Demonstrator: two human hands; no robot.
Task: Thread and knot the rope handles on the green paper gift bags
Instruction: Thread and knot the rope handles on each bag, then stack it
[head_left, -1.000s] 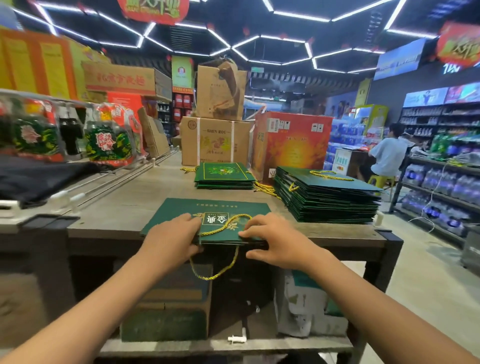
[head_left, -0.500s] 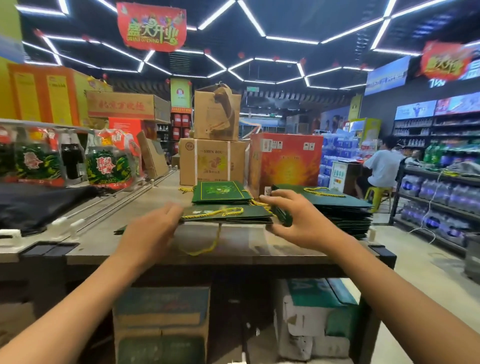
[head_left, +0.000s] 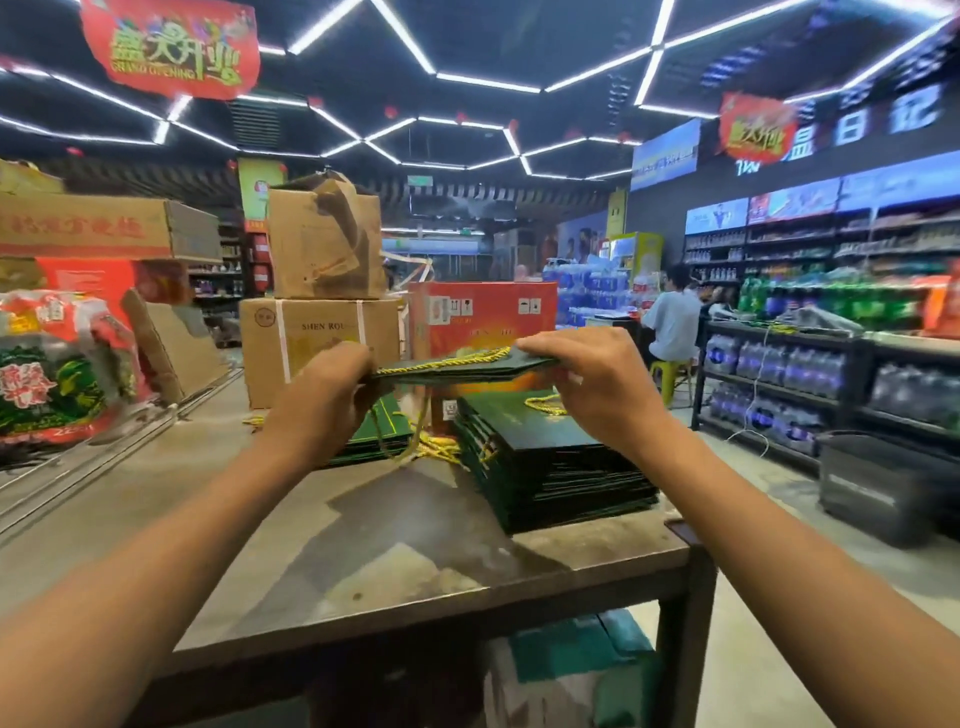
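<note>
Shop interior, grey worktop (head_left: 363, 545) in front. Left hand (head_left: 324, 397) pinches left edge of flat green bag (head_left: 467, 371); right hand (head_left: 582, 387) grips right edge, fingers curled over. Bag held level in air above worktop, yellow rope handle (head_left: 452, 361) on top, second loop hanging below. Stack of bags (head_left: 550, 462) under right hand. Step looks like: handled bag being set aside. Next: lower onto pile, keep ropes clear.
</note>
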